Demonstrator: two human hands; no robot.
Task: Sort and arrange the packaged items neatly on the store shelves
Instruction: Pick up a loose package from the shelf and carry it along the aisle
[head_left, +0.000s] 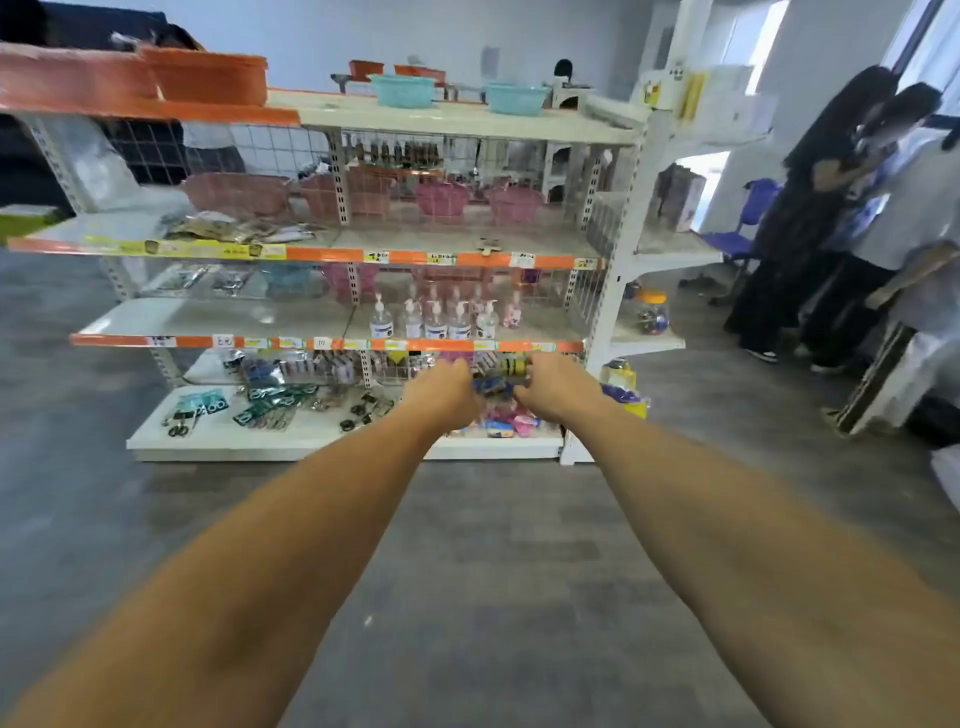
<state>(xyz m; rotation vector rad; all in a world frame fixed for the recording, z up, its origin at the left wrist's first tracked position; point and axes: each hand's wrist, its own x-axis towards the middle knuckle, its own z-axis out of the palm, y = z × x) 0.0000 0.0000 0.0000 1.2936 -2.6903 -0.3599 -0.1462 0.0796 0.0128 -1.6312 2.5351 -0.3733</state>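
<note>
A small blue packet (492, 385) sits between both hands, above the bottom shelf (291, 441) near its right end. The left hand (445, 392) and right hand (551, 388) each have fingers curled toward it, apparently grasping it together; blur hides the exact grip. Pink and blue packets (506, 423) lie heaped just below, by the shelf's front edge. Scissor packs (200, 408) lie toward its left end. Pump bottles (434, 319) stand on the shelf above.

I count two teal basins (402, 89) at twelve o'clock, about seven pump bottles (382, 318) (blurred), one yellow-lidded jar (651, 312) at two o'clock.
</note>
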